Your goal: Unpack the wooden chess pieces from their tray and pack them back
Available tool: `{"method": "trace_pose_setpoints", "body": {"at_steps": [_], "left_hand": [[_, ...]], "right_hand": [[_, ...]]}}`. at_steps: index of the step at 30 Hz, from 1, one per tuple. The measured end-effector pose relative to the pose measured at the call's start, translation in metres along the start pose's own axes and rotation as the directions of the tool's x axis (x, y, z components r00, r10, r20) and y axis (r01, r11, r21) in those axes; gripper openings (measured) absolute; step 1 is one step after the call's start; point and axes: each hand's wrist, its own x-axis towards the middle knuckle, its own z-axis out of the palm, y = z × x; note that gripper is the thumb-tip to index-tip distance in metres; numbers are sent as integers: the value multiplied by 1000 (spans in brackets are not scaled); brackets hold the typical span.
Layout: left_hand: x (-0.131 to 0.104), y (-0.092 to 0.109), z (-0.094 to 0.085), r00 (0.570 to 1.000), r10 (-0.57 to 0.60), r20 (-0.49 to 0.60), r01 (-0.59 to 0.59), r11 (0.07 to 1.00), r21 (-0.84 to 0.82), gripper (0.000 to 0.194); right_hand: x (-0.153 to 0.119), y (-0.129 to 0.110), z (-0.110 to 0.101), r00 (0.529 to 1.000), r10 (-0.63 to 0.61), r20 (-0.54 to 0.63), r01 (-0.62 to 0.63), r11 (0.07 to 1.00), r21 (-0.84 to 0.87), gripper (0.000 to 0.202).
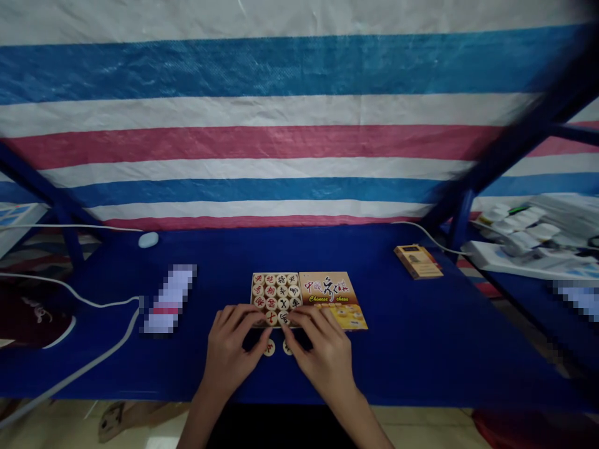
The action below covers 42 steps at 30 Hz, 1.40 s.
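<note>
An open box (253,290) of round Chinese chess pieces stands on the blue table (421,349), with red characters on the left and black on the right. My left hand (234,343) pinches at a red-marked piece (271,318) in the box's front row. Beside it my right hand (322,343) has its thumb and fingers around a black-marked piece (284,318). Two loose pieces lie on the table before the box, one red (269,347) and one partly covered by my right thumb (287,348). The printed lid (327,287) lies against the box's right side.
A blurred phone (171,299) and white cables (107,305) lie at the left, near a small white case (148,239). Back right is a small tan box (418,262). Blue frame bars rise on both sides; a striped sheet hangs behind.
</note>
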Motion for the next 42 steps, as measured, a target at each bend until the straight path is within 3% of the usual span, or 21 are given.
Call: {"method": "trace_pose_setpoints", "body": {"at_steps": [3,11,17,22,25,28,32,37,42], "left_hand": [[0,0,3,999,22,33,-23,999,42,14],[4,-3,2,997,-17,78,22,998,-58,8],[-2,0,1,1000,-16,-23,14,997,-81,15],[-16,-2,-20,991,34,-131,-42,997,-61,29],[-33,-8,-35,992,83,-90,-86,996,-27,30],[-51,-16,-39,989,146,-6,-145,988,58,24],[-60,-18,-30,990,137,10,-137,981,137,18],[-57,-9,-21,996,90,-17,-85,975,207,19],[-57,-3,-13,1000,27,10,-28,984,174,24]], "right_hand": [[0,0,2,999,-11,44,13,998,-53,13],[-3,-3,4,998,-15,57,20,997,-75,12],[2,-8,3,998,-28,-54,26,999,-40,12],[-8,-3,-20,990,-51,-133,57,998,40,18],[-27,4,-38,995,-91,-45,92,996,11,22],[-44,11,-44,990,-124,63,127,991,-42,20],[-51,15,-36,988,-107,109,118,988,-101,15],[-50,17,-30,993,-80,87,93,984,-151,15],[-46,14,-26,988,-21,151,47,983,-176,21]]}}
